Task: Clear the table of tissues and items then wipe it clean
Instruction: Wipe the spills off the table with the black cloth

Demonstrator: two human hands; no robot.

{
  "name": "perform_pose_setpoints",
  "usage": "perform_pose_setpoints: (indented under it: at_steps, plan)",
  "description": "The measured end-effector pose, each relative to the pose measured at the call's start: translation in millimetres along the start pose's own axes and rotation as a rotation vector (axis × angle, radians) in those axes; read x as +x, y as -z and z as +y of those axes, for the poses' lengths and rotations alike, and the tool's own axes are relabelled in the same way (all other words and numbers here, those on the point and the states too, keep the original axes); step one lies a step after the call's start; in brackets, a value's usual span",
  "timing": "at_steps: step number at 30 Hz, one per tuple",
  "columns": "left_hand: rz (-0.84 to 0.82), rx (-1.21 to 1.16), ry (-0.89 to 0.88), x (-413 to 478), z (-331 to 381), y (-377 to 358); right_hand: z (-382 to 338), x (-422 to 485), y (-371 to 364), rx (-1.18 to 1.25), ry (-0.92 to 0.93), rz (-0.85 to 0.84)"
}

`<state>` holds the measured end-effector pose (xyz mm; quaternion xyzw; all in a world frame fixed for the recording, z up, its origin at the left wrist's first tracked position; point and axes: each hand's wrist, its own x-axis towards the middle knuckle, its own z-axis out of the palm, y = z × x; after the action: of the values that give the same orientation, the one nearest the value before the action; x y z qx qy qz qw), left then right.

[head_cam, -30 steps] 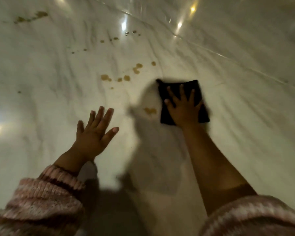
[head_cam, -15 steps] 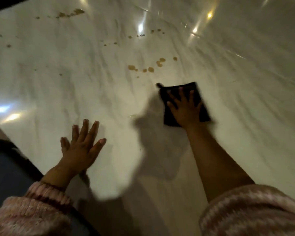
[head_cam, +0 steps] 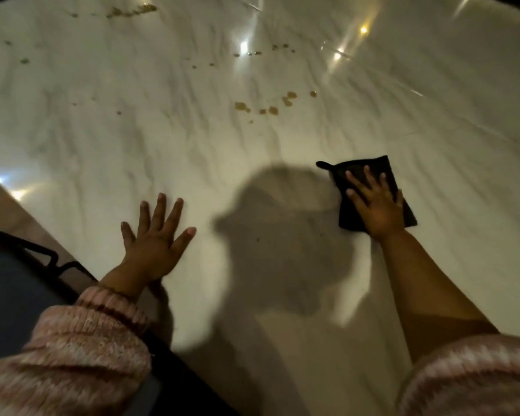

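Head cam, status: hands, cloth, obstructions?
Left hand flat on table, open. Right hand pressing black cloth flat. Brown stains ahead, not yet wiped. No obstruction seen.

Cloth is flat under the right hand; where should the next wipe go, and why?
Probably slide the black cloth forward and slightly left with the right hand onto the brown spots: they sit unwiped just beyond it, while the left hand braces flat on the table.

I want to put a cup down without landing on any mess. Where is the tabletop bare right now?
Bare tabletop lies between the left hand and the black cloth under the right hand, and across the broad stretch right of the cloth. The far middle is crowded: brown stains scatter beyond the cloth, with more spots toward the far left.
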<state>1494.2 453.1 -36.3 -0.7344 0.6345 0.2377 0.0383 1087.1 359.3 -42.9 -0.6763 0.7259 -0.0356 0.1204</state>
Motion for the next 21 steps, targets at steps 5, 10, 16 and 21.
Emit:
perform_pose_setpoints:
  at_steps: [5, 10, 16, 21]
  plan:
    - [0.000, -0.002, -0.019, -1.4, 1.8, 1.3, -43.9, -62.2, -23.2, -0.111, -0.052, 0.051]
    - [0.000, -0.021, -0.054, -3.4, -4.2, 4.4, -119.3, -123.5, -52.1, -0.064, 0.071, 0.044]
    - [0.066, -0.127, -0.085, 3.1, -24.4, 17.3, -210.9, -160.7, -80.4, -0.085, 0.084, 0.061]
    - [0.098, -0.107, -0.083, 38.7, -58.1, 46.4, -260.9, -115.0, -81.6, -0.063, -0.002, -0.018]
